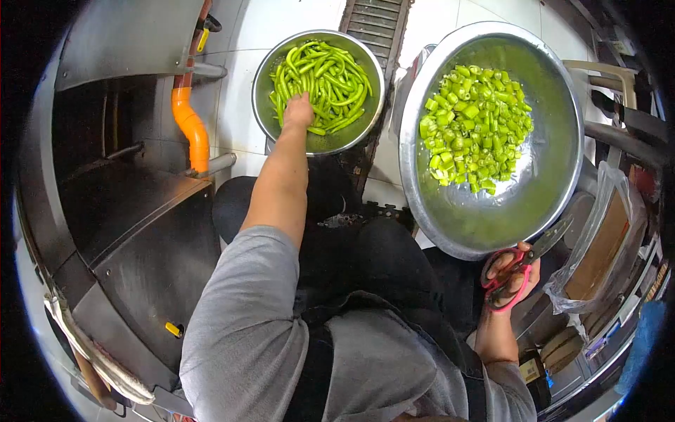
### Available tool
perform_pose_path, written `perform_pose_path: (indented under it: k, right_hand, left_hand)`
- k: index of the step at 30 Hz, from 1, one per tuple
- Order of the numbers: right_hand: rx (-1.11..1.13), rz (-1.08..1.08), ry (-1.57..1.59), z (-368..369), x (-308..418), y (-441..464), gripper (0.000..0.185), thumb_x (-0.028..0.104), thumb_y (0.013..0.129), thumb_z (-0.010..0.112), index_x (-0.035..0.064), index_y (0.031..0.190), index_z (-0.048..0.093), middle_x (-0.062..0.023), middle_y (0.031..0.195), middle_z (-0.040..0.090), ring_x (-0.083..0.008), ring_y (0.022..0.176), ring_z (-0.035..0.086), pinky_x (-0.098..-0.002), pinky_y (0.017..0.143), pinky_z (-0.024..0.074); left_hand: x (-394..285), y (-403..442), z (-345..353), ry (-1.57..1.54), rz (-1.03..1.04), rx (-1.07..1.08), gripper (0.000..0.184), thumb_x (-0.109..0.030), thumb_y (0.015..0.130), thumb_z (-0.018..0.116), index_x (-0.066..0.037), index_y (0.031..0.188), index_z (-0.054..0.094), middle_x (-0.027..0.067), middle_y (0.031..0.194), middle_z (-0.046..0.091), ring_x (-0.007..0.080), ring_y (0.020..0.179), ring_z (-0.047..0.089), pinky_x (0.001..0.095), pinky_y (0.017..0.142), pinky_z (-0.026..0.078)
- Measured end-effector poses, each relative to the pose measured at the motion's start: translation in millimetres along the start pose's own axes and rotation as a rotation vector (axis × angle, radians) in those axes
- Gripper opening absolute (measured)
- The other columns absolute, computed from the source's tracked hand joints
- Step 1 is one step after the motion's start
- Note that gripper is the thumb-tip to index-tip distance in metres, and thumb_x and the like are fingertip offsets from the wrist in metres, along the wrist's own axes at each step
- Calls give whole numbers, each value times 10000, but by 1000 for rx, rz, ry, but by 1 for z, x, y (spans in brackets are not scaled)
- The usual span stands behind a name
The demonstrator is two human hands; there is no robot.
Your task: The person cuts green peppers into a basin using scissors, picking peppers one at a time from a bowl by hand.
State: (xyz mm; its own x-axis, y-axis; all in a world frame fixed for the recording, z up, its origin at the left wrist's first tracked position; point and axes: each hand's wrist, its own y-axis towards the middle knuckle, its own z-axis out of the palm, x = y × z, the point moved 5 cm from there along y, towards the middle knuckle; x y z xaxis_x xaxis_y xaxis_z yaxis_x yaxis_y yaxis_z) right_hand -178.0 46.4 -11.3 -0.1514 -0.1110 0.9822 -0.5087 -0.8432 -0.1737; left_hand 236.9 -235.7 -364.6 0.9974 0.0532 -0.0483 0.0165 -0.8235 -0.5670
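My left hand (299,112) reaches down into a round steel bowl (258,105) of long whole green chili peppers (337,77). Its fingertips are in among the peppers and mostly hidden, so I cannot tell whether they grip one. In my right hand (529,278) is a pair of scissors (519,264) with pink handles, the fingers through the loops. The dark blades point up and to the right, beside the lower rim of a large metal basin (450,235). Chopped green pepper pieces (478,126) lie heaped in that basin, mostly toward its upper left.
A floor drain grate (373,24) runs between the two vessels. To the left stand dark metal cabinets (148,267) and an orange pipe (190,126). At the right, a cardboard piece in clear plastic (598,246) sits close to my right hand.
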Motion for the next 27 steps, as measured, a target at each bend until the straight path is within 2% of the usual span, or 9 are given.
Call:
perform_pose_path:
  k: [1, 5, 8, 12, 14, 16, 17, 22, 27]
  right_hand:
    - [13, 6, 17, 1, 0, 1, 710, 484, 749, 762, -39, 1145, 489, -80, 637, 579, -144, 472, 529, -232, 404, 401]
    - [22, 5, 49, 5, -1, 0, 703, 479, 745, 766, -36, 1142, 500, -67, 616, 567, -142, 469, 521, -235, 403, 389]
    - [19, 11, 44, 5, 0, -5, 693, 473, 740, 772, -36, 1134, 516, -63, 613, 562, -142, 467, 516, -235, 407, 386]
    - [44, 33, 112, -3, -5, -15, 498, 273, 789, 734, -34, 1127, 534, -75, 665, 566, -134, 476, 514, -214, 421, 406]
    - [108, 24, 127, -4, -2, -18, 446, 205, 801, 699, -33, 1141, 533, -72, 703, 580, -131, 497, 530, -214, 424, 411]
    - [213, 38, 104, -1, -3, -23, 441, 191, 810, 690, -36, 1153, 531, -63, 698, 580, -121, 520, 542, -217, 427, 419]
    - [281, 39, 131, 2, -1, -26, 430, 167, 818, 676, -34, 1169, 532, -64, 728, 596, -119, 544, 562, -215, 435, 425]
    - [366, 181, 31, 12, 3, -41, 412, 26, 808, 620, -15, 1208, 531, -76, 817, 635, -131, 590, 606, -216, 472, 450]
    - [494, 175, -14, 10, -7, -49, 439, 82, 792, 715, -21, 1186, 551, -77, 823, 646, -120, 632, 619, -236, 529, 492]
  left_hand:
    - [-1, -8, -2, -30, 20, -65, 366, -97, 831, 551, -76, 1196, 536, 199, 1252, 540, 362, 1151, 528, 447, 958, 455]
    - [-11, -24, -5, -64, -26, -18, 293, -116, 808, 569, -60, 1089, 630, 195, 1094, 647, 362, 1032, 618, 452, 894, 497]
    - [-14, -46, -21, -104, -77, 19, 320, -178, 780, 578, -94, 1079, 654, 214, 1125, 627, 356, 1043, 610, 447, 909, 484]
    - [-1, -86, -68, -418, -253, -274, 444, -344, 756, 639, -52, 1090, 647, 203, 1047, 661, 361, 1007, 621, 438, 889, 485]
    - [9, -102, -89, -506, -266, -440, 436, -362, 787, 663, -13, 1049, 638, 180, 938, 689, 316, 937, 654, 424, 781, 513]
    - [2, -134, -104, -1424, -297, -372, 338, -309, 846, 652, -7, 995, 618, 130, 850, 676, 230, 849, 666, 361, 664, 504]
    - [-12, -159, -124, -1547, -166, -379, 256, -258, 892, 621, -12, 957, 594, 75, 819, 641, 156, 799, 647, 291, 618, 464]
    - [-75, -277, -183, -1579, 237, -348, 195, -239, 905, 621, -51, 950, 603, 51, 852, 643, 151, 794, 640, 270, 646, 448]
    - [-151, -364, -191, -1450, 500, -293, 158, -172, 892, 646, -21, 929, 622, 32, 784, 657, 78, 696, 579, 218, 600, 421]
